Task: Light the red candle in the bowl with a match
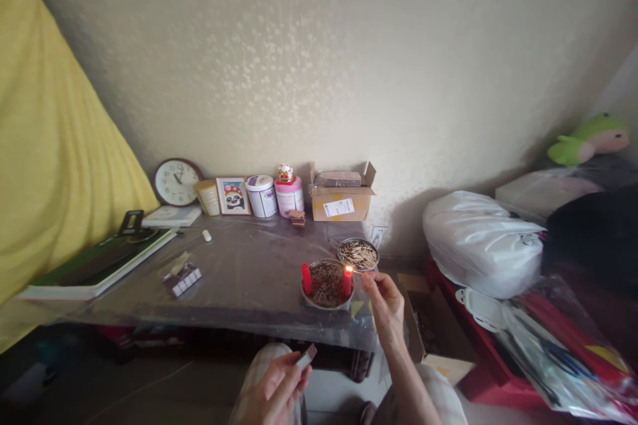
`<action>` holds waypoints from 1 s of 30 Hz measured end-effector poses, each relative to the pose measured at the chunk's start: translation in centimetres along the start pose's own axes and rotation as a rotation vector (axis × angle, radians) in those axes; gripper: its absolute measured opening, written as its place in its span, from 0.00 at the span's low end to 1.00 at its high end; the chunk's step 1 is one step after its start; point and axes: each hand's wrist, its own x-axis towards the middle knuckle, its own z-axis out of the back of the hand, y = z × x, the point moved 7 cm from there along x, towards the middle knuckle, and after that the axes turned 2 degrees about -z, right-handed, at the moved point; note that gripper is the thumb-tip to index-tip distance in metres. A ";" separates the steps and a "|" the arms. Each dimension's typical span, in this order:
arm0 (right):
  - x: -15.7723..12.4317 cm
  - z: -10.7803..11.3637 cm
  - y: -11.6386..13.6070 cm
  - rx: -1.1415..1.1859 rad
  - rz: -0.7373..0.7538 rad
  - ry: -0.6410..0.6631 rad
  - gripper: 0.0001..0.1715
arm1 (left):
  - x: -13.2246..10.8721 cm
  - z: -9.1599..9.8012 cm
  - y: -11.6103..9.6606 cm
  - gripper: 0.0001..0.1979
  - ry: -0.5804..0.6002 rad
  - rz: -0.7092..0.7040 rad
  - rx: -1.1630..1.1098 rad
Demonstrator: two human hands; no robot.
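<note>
Between the fingertips of my right hand is a thin match, its tip at the top of the right red candle. A bright flame glows there; I cannot tell whether match, wick or both burn. Another red candle, with no flame showing, stands at the left side of the same round bowl, which has a brown, grainy-looking filling. Low in front, over my lap, my left hand grips a small matchbox. Behind the bowl sits a round tin full of loose matches.
Small boxes in torn wrap lie left on the table. A clock, picture frame, canisters and cardboard box line the wall. Right are an open carton and white plastic bag; a yellow curtain hangs left.
</note>
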 end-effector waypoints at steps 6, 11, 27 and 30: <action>0.2 0.6 0.6 0.128 -0.058 -0.026 0.19 | 0.1 0.1 0.2 0.22 -0.008 0.008 0.005; 1.4 2.0 -0.8 0.177 -0.088 -0.057 0.19 | 0.2 0.3 0.4 0.23 -0.015 0.013 0.004; 6.0 5.3 -6.0 -0.085 -0.108 -0.185 0.17 | 1.1 0.7 1.0 0.21 0.002 0.039 0.005; 6.8 5.1 -6.6 -0.166 -0.106 -0.166 0.17 | 1.5 1.2 1.4 0.22 -0.003 0.031 0.019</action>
